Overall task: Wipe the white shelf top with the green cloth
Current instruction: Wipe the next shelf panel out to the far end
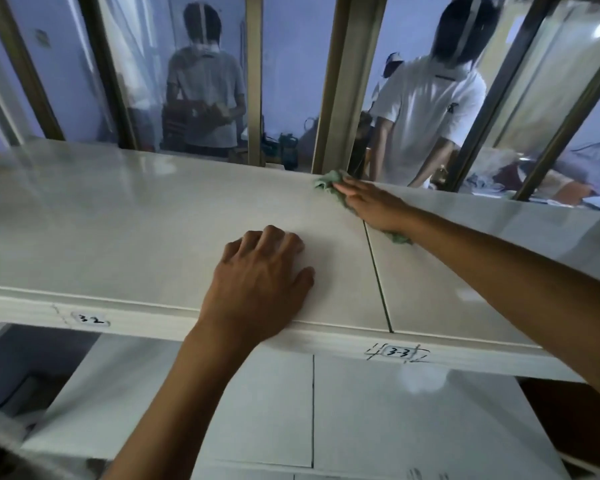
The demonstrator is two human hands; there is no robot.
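Observation:
The white shelf top [125,220] spans the view, glossy, with a thin dark seam running front to back right of centre. My right hand [371,202] lies flat, fingers together, pressing the green cloth [328,180] onto the shelf near its back edge, across the seam. Most of the cloth is hidden under the hand; a crumpled end shows past the fingertips and a bit shows by the wrist. My left hand [260,282] rests palm down on the shelf near the front edge, fingers slightly spread, holding nothing.
Glass panels in metal frames [347,81] stand right behind the shelf's back edge. Beyond the glass two people in light shirts [426,109] stand working. Labels "32" [90,319] and "3-3" [399,351] mark the front lip. A lower white shelf [257,403] sits beneath.

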